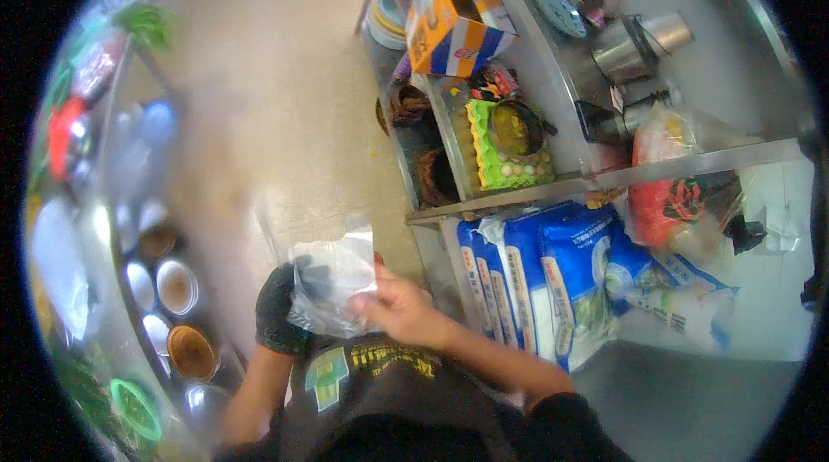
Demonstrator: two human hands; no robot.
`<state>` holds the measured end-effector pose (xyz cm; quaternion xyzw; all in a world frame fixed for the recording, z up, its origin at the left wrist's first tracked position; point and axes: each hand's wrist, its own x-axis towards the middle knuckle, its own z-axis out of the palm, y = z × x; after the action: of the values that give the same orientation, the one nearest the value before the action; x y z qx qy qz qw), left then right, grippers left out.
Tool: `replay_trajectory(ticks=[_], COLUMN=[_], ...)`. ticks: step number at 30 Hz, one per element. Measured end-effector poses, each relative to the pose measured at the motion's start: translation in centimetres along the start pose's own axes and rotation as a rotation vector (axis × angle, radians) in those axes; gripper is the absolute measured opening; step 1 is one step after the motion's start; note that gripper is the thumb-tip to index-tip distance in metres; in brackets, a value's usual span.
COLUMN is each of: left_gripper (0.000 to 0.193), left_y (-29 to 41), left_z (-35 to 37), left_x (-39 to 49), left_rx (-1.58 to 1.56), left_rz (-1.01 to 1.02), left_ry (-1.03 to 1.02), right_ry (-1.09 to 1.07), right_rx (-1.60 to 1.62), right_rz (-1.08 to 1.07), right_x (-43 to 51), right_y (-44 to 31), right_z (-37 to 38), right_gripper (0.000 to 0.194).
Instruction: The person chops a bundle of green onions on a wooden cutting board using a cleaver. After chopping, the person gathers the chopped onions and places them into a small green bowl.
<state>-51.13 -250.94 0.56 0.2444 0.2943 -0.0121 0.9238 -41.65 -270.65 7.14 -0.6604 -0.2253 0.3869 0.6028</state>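
A piece of thin clear plastic point(333, 277), perhaps a bag or a disposable glove, is in front of my apron. My right hand point(395, 306) is bare and pinches its right edge between thumb and fingers. On the other side, my left hand point(278, 310) wears a black knitted glove. Its fingers show only dimly through the film, so whether they are inside it or behind it is unclear, as is their grip. Below both hands is my dark apron point(388, 391), with yellow print and a green-and-white patch.
To the right, a metal shelf point(505, 200) bears a green egg tray point(482, 144), a metal bowl point(517, 128) and an orange-and-blue carton point(453, 41). Blue printed sacks point(576, 268) stand beneath. At left, several bowls point(176, 287) sit under a metal counter point(110, 268).
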Motion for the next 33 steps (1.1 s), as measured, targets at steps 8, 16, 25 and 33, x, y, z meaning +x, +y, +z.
replay_trajectory(ticks=[8,16,25,33], left_gripper=[0.053,0.027,0.02,0.029], left_y=[3.9,5.3,5.1,2.6], left_z=[-2.0,-1.3,-1.6,-1.9], left_x=[-3.7,-6.9,-10.7,-14.5], left_rx=[1.158,1.134,0.671,0.72], left_rz=[0.611,0.991,0.671,0.931], left_ry=[-0.114,0.034,0.476,0.865], right_ry=[-0.157,-0.153,-0.956,-1.237], right_rx=[-0.426,-0.387,-0.305,-0.345], right_rz=[0.294,-0.194,0.117,-0.413], right_x=[1.1,9.6,17.4,18.2], right_y=[0.8,-5.9,-6.0,-7.3], right_z=[0.8,0.0,6.9,14.5], right_gripper=[0.036,0.032,0.033,0.011])
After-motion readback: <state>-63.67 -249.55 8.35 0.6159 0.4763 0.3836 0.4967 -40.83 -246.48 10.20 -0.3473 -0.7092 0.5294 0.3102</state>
